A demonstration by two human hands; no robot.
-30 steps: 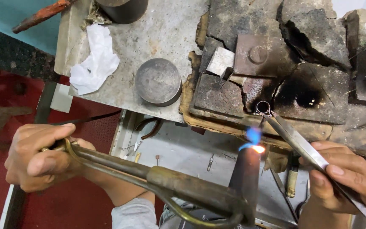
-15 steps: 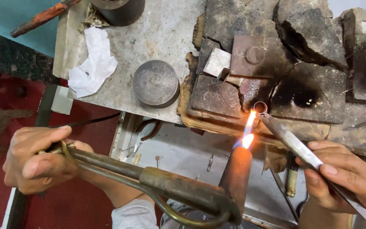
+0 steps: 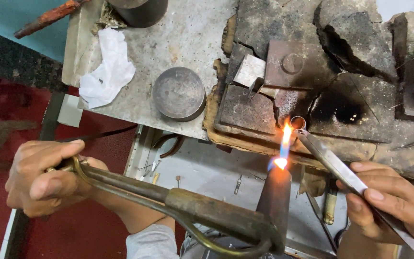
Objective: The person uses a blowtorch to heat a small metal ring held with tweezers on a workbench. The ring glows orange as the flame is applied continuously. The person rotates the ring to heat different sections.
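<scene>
left hand grips torch | right hand grasps tweezers | ring at tweezers' tip, flame just left

white rag, orange-blue flame, grey round tin

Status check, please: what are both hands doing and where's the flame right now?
Left hand grips torch. Right hand holds tweezers pinching small ring at block edge. Flame licks ring; nothing between.
</scene>
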